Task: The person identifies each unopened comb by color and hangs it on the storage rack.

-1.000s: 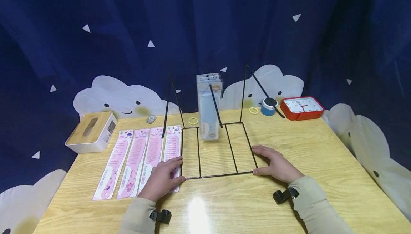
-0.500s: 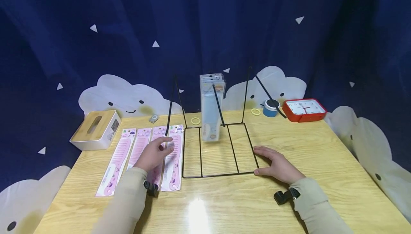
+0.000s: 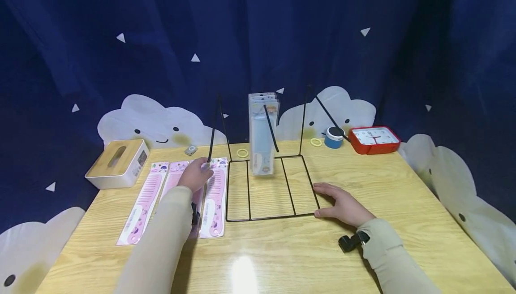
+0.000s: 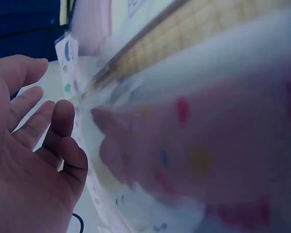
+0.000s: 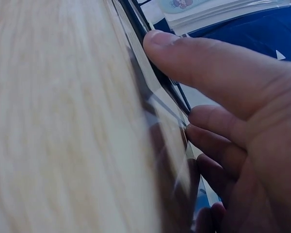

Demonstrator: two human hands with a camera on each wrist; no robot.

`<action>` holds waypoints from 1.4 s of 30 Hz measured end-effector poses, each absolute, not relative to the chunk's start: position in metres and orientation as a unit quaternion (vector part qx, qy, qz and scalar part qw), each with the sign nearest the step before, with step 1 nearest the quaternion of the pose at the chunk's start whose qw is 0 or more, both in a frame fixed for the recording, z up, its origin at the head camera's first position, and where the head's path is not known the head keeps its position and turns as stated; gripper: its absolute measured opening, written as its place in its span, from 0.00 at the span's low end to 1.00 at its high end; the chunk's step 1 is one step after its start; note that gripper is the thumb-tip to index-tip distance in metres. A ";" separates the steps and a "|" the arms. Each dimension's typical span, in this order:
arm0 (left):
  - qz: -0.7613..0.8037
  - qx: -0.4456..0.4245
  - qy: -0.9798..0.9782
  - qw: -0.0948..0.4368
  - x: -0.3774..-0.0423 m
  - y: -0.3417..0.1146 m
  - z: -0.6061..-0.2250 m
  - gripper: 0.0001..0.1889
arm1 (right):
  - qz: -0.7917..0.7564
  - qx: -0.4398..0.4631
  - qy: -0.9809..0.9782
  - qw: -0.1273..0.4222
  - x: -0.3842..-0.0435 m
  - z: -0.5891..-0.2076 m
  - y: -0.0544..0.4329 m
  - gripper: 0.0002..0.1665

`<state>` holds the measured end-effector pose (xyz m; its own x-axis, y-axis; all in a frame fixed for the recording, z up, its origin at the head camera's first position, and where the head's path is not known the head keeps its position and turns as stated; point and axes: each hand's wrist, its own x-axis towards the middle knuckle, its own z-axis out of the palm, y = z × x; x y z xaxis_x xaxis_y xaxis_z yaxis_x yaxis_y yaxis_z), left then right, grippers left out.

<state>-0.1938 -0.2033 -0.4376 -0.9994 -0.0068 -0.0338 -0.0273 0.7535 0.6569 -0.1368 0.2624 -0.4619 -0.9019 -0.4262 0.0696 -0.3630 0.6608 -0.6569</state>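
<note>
My left hand [image 3: 195, 176] is over the upper part of a row of several packaged pink combs [image 3: 213, 197], just left of the wire rack's left hook. Its fingers are loosely bent, and the left wrist view shows nothing between them; a pink comb package [image 4: 160, 145] lies close beside the palm. My right hand [image 3: 342, 204] rests at the right side of the black wire rack [image 3: 248, 191], thumb and fingertips touching its base, fingers mostly straight. Several packaged light-blue combs [image 3: 262, 139] hang from the rack's middle hook. The outer two hooks carry nothing.
A tissue box [image 3: 117, 164] with a wooden lid stands at the left. Along the back lie a small grey clip-like device [image 3: 191, 150], a yellow ring [image 3: 242, 153], another yellow ring [image 3: 316, 142], a blue jar [image 3: 333, 139] and a red clock [image 3: 375, 140].
My left hand has left the rack's left side and moved left, then forward over the pink combs' upper ends. The right hand has stayed at the rack's base.
</note>
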 end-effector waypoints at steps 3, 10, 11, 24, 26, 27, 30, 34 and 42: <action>0.342 0.003 0.939 0.030 -0.198 -0.200 -0.439 0.33 | -0.355 -0.216 0.908 0.048 -0.138 -0.460 0.261 0.50; 0.289 0.022 0.955 0.062 -0.206 -0.193 -0.442 0.43 | -0.366 -0.209 0.905 0.054 -0.137 -0.460 0.261 0.49; 0.278 0.024 0.958 0.068 -0.206 -0.192 -0.441 0.44 | -0.367 -0.208 0.905 0.054 -0.136 -0.460 0.261 0.49; 0.227 0.043 0.970 0.080 -0.210 -0.190 -0.442 0.49 | -0.365 -0.213 0.905 0.049 -0.135 -0.465 0.261 0.49; 0.229 0.043 0.970 0.076 -0.210 -0.189 -0.442 0.51 | -0.364 -0.211 0.906 0.050 -0.136 -0.464 0.262 0.49; 0.233 0.039 0.969 0.074 -0.211 -0.188 -0.441 0.51 | -0.364 -0.209 0.906 0.050 -0.136 -0.464 0.263 0.49; 0.248 0.018 0.967 0.054 -0.207 -0.191 -0.437 0.49 | -0.363 -0.214 0.905 0.049 -0.138 -0.464 0.259 0.49; 0.260 0.011 0.965 0.019 -0.204 -0.191 -0.435 0.29 | -0.363 -0.220 0.904 0.045 -0.139 -0.464 0.257 0.49; 0.247 0.008 0.968 -0.054 -0.202 -0.190 -0.442 0.04 | -0.357 -0.208 0.909 0.051 -0.136 -0.463 0.262 0.49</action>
